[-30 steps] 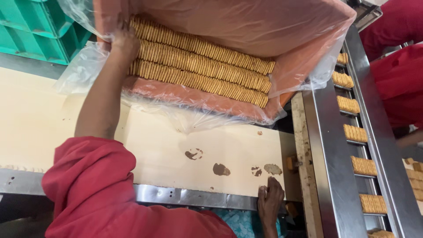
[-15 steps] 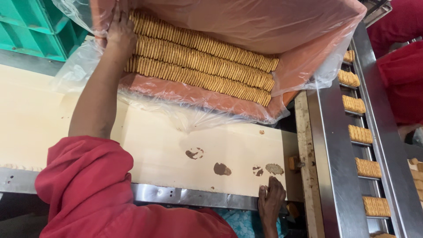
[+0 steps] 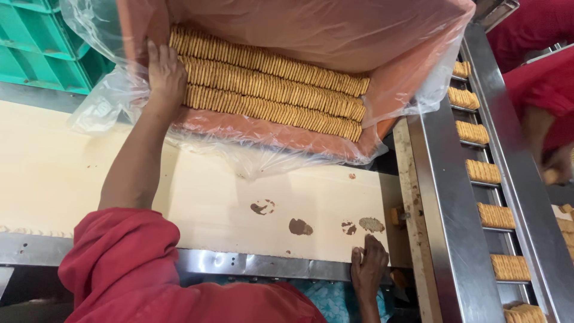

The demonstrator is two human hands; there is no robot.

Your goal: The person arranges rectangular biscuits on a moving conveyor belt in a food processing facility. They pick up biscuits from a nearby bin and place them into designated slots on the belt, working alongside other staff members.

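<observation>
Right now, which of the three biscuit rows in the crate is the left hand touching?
The left hand rests on the left end of the nearest row, by the crate's front wall; the two farther rows lie beyond its fingers.

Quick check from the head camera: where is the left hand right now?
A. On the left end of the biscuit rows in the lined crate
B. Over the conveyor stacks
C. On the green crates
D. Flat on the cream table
A: the left hand lies on the left end of the biscuit rows inside the plastic-lined crate, while the right hand rests at the near edge of the table.
</observation>
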